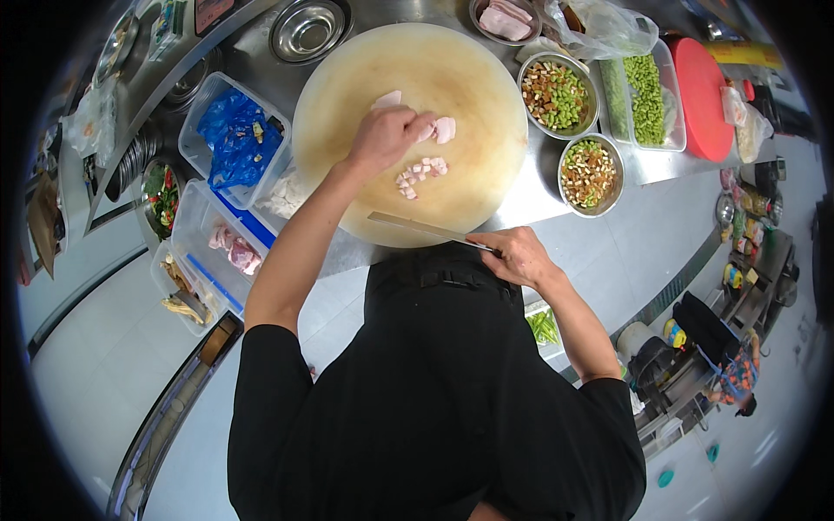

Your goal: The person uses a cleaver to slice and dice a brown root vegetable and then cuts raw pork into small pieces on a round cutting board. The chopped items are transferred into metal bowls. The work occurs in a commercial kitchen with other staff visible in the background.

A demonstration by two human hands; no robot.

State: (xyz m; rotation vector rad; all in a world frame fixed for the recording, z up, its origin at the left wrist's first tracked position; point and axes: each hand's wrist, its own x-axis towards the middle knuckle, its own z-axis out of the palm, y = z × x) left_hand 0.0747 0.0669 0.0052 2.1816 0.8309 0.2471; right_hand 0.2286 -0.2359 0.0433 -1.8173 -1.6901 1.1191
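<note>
Over a large round cutting board [469, 78] reaches my left hand [391, 135], its fingers curled on pieces of pale raw meat [445, 130]. Another pale slice [388, 99] shows behind that hand. Diced meat [422, 170] lies in a small curved group nearer to me on the board. My right hand [518, 257] grips the handle of a cleaver [423, 226], whose blade points left over the board's near edge. Two steel bowls of diced green and brown food stand right of the board, a larger one [558, 95] and a smaller one [589, 174].
Left of the board are a plastic tub with a blue bag [234, 140] and a container of raw meat [236, 251]. Nested steel bowls [307, 31], a bowl of meat slabs [505, 21], a tub of green pieces [645, 98] and a red round board [702, 101] line the counter. A person [736, 381] is far right.
</note>
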